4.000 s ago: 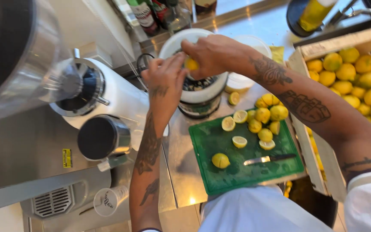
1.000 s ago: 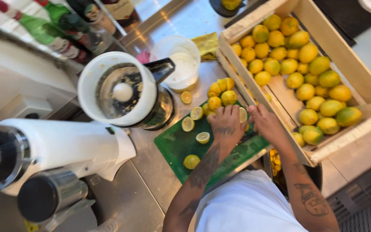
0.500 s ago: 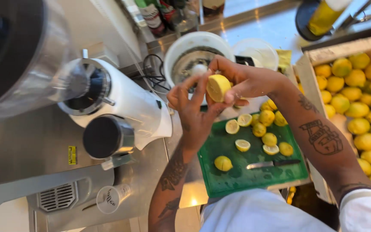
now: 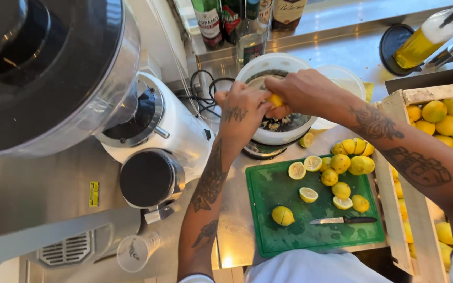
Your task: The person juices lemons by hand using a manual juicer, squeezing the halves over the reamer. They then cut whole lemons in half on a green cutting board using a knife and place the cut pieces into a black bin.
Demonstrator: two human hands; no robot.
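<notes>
Between both hands [image 4: 273,102], seemingly pressed: lemon half [image 4: 276,99].

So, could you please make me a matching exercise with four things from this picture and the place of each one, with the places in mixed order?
Things:
1. lemon half
2. knife
3. whole lemons
4. bottles

Places:
A. in the wooden crate
B. on the shelf at the back
C. under both hands, in the white juicer bowl
D. on the green cutting board

Pairs: 1-C, 2-D, 3-A, 4-B
</notes>
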